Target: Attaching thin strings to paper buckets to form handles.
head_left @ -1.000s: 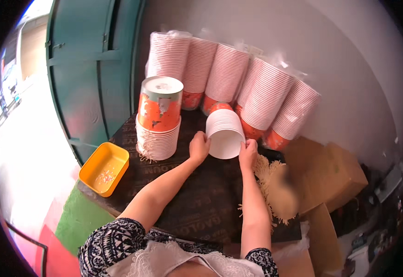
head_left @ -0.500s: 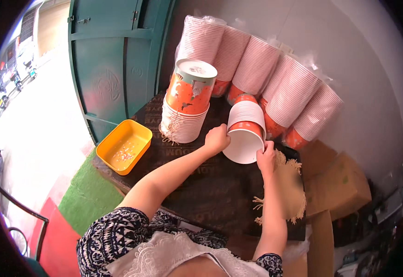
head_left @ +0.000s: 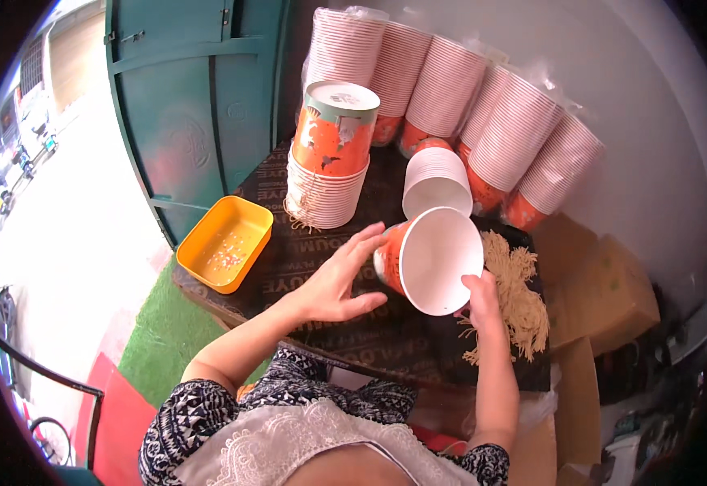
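Note:
A large orange paper cup (head_left: 441, 261) with a white inside is tilted toward me over the dark tabletop. My right hand (head_left: 483, 301) grips its rim at the lower right, thumb on the inside. Beside the cup's base, my left hand (head_left: 339, 282) is open, fingers spread, with no hold on the cup. Just behind the held cup lies a nested stack of the same cups (head_left: 437, 178), mouth toward me. To its left an upside-down stack of cups (head_left: 334, 150) stands upright, with beige strings hanging down its side.
A bundle of beige strings (head_left: 517, 296) lies at the table's right. Several plastic-wrapped cup stacks (head_left: 446, 85) line the back wall. At the left edge sits a yellow bin (head_left: 187, 259) with small bits inside. Cardboard boxes (head_left: 613, 283) stand at right, a green metal door (head_left: 191, 121) at left.
One cup has come off the lying stack and moved toward me in my right hand. My left hand has let go of the stack, moved left and nearer, and opened.

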The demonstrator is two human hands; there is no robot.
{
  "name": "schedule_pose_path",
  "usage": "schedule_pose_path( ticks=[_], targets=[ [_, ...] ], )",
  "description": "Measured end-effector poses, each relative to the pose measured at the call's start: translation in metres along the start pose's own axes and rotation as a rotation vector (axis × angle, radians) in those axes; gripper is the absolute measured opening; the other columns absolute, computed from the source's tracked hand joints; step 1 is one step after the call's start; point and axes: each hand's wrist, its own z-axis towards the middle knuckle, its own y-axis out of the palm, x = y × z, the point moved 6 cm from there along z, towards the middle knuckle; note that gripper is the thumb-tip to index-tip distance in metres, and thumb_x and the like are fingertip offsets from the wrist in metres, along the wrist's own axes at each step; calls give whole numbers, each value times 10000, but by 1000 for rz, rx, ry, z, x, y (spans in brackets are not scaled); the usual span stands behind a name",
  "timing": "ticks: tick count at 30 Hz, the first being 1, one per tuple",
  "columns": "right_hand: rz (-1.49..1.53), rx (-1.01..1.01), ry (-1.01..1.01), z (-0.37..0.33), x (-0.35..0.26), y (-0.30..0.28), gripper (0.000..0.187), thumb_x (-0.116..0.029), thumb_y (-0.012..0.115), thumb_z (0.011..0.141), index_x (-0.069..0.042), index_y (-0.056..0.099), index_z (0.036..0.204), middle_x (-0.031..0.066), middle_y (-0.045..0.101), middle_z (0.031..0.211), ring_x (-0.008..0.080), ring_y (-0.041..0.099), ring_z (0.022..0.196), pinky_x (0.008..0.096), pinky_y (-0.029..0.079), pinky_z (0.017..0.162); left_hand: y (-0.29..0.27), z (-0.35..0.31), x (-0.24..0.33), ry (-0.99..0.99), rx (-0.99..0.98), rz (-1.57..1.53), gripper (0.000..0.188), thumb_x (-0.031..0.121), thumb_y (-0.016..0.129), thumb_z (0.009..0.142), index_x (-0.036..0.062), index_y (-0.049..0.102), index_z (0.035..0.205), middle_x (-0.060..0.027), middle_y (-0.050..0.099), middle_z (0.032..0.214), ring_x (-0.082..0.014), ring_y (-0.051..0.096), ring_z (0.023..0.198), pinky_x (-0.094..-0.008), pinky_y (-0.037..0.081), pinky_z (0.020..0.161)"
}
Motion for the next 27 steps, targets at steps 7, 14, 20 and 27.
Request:
schedule_pose_path(
  ticks=[7, 14, 20, 27],
  targets=[
    [-155, -294, 178, -20, -11, 25, 416, -318, 486, 912, 68, 635, 951, 126, 660, 717, 195, 607, 473, 304, 458, 326, 17, 6, -3, -161, -196, -132, 1278, 351, 898, 633, -9, 62, 1529, -212, 216, 1554, -326, 202, 1465, -427, 188, 1185],
    [-71, -310, 186, -19, 6, 28, 573, -500, 415, 985, 32, 627, 994, 86, 628, 684, 160, 593, 476, 269, 467, 365, 26, -12, -23, -254, -92, -327, 1268, 163, 895, 630, 5, 19, 1533, -182, 247, 1546, -270, 238, 1451, -395, 223, 1184],
    [-137, -223, 30, -27, 10, 36, 676, -594, 374, 986, 22, 641, 911, 80, 630, 694, 154, 605, 518, 258, 476, 408, 27, -27, -40, -280, -64, -256, 1276, 182, 901, 630, 14, 18, 1535, -185, 232, 1555, -275, 229, 1455, -404, 208, 1188],
    [-131, -303, -68, -40, 18, 36, 769, -605, 293, 1006, 81, 615, 1139, 146, 678, 970, 151, 613, 603, 251, 496, 464, 24, -43, -55, -341, 73, -392, 1291, 206, 862, 680, 6, -87, 1532, -184, 124, 1593, -264, 146, 1475, -382, 142, 1196]
  ],
)
